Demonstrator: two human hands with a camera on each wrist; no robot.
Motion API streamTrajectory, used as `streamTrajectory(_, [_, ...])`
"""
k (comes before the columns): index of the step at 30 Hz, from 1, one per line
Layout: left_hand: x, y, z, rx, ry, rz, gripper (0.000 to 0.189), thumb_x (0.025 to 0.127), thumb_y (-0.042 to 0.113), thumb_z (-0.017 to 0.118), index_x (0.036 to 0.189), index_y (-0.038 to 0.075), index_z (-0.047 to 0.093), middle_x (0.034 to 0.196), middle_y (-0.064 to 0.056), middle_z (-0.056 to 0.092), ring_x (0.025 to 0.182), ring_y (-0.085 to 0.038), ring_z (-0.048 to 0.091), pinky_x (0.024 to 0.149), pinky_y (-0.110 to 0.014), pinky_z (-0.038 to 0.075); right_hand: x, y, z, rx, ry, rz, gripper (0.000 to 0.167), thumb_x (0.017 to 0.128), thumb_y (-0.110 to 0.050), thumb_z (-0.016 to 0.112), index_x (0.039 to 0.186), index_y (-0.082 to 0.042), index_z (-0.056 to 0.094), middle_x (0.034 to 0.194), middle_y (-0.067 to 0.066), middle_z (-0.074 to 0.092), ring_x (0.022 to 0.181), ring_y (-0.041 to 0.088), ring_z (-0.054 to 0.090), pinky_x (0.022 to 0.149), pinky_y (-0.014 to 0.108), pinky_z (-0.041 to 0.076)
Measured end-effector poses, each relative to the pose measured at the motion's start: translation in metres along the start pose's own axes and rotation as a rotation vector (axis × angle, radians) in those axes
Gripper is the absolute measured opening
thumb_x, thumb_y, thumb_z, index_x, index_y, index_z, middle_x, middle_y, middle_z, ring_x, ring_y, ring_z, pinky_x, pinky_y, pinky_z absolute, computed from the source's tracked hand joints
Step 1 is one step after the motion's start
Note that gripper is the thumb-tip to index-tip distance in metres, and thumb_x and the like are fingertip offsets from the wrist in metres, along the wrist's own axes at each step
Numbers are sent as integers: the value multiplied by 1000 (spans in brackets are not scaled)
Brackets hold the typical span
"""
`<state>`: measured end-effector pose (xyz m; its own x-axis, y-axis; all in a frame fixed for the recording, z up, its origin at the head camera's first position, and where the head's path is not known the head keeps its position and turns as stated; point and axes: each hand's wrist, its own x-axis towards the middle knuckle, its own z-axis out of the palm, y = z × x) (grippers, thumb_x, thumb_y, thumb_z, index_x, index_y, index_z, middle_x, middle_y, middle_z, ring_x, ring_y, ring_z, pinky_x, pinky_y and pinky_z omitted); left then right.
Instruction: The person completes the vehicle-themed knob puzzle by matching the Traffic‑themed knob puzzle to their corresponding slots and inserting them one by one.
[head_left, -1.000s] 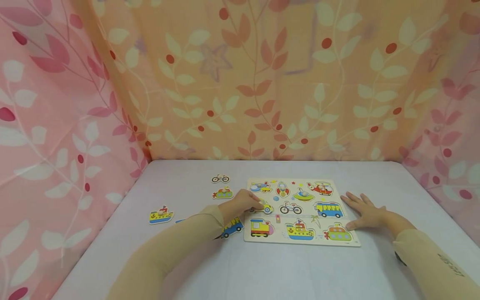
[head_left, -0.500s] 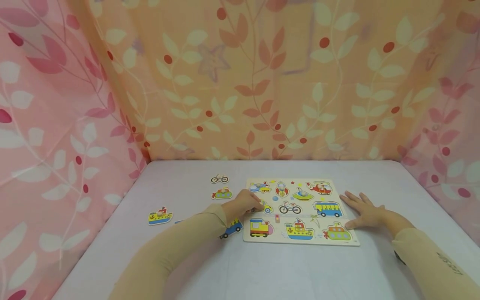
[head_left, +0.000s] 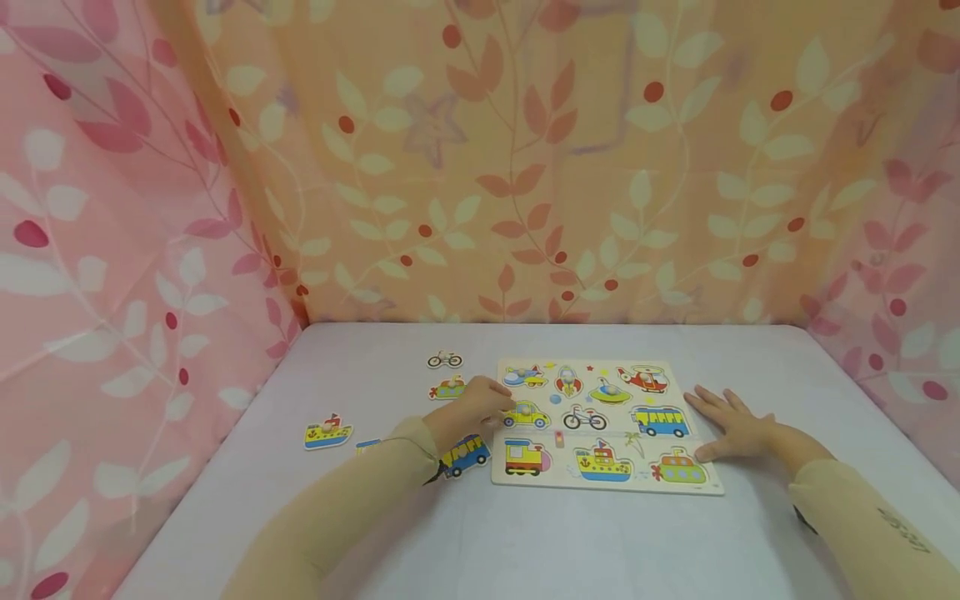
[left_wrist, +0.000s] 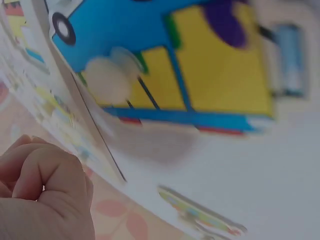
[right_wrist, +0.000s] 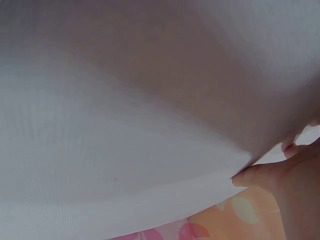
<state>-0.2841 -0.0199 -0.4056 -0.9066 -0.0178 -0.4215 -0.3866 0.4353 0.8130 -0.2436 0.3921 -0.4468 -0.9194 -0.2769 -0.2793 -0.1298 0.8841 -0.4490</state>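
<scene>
A wooden peg puzzle board (head_left: 555, 481) with vehicle pictures lies on the table. My left hand (head_left: 468, 408) is at its left edge, just left of the yellow car piece (head_left: 525, 419), whose knob shows free of the fingers. Loosely curled fingers, with nothing visible between them, appear on this hand (left_wrist: 45, 190) in the left wrist view. Under the left forearm lies a blue bus piece (head_left: 467, 457), large in the left wrist view. My right hand (head_left: 735, 427) rests at the board's right edge with fingers spread; part of it (right_wrist: 285, 180) shows in the right wrist view.
Left of the board lie a bicycle piece (head_left: 445, 359), a submarine piece (head_left: 448, 388) and a ship piece (head_left: 327, 431). Another blue piece (head_left: 367, 447) is mostly behind the left sleeve. Knobbed plane (head_left: 523, 377), rocket (head_left: 568, 382) and helicopter (head_left: 645, 379) pieces sit in the board.
My left hand has let go of the car piece's knob and shifted left, so the whole car now shows in its place on the board. The right hand stays at the board's edge.
</scene>
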Motion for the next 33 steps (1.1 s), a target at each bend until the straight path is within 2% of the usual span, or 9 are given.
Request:
streamTrajectory(3, [0,-2,-15,-40,19,25,24,84,7,74,107,4,67,99,-10,63,82,-22,54,73,-34,45,-2,1,-2,-10,-8,8,113,70,-63,74,153,-10,17,156,25,2,134,59,-13,79,85,-11])
streamTrajectory(5, [1,-3,-26,-11,46,47,25,84,9,74,108,4,67,101,-10,64,90,-25,56,77,-35,46,-3,2,-3,-15,-5,5,113,71,-62,74,154,-11,16,156,25,3,134,59,-13,79,85,-11])
streamTrajectory(8, [3,-5,-43,63,80,110,27,85,10,73,111,2,68,102,-10,65,84,-21,58,65,-28,46,-4,5,-1,-9,1,-8,112,71,-61,74,154,-12,16,156,25,4,134,60,-11,77,85,-12])
streamTrajectory(11, [7,-9,-57,78,121,125,27,87,11,71,112,1,68,104,-11,64,75,-18,53,55,-24,39,-5,3,-2,-5,-6,0,111,72,-60,74,153,-9,18,156,26,4,134,60,-11,78,85,-12])
streamTrajectory(16, [22,-16,-75,66,184,153,24,88,10,69,109,-1,69,106,-14,64,71,-14,47,52,-22,37,-8,-4,-6,-12,-21,9,109,74,-55,76,151,-3,20,155,28,3,133,61,-11,78,86,-10])
streamTrajectory(21, [35,-21,-86,-16,208,207,22,89,8,68,106,-5,68,110,-18,64,78,-14,50,61,-21,40,-10,-10,-9,-17,-25,6,107,75,-53,76,149,0,20,154,29,3,132,62,-11,78,86,-8])
streamTrajectory(24, [42,-23,-89,-46,205,225,22,90,8,68,106,-6,67,113,-18,63,77,-13,49,62,-20,40,-11,-13,-9,-9,-31,9,107,75,-53,76,149,0,20,154,30,3,132,62,-12,79,86,-9])
streamTrajectory(28, [51,-24,-91,-82,208,225,23,91,10,67,109,-5,66,108,-16,62,66,-12,46,57,-21,40,-11,-17,-9,-2,-31,20,108,74,-54,76,150,0,20,155,29,2,133,61,-12,80,85,-10])
streamTrajectory(33, [62,-26,-95,-115,245,208,30,91,10,68,118,-3,64,103,-14,59,69,-15,48,58,-21,41,-10,-18,-7,3,-28,14,108,74,-53,76,150,-1,21,155,29,3,133,60,-12,80,85,-10])
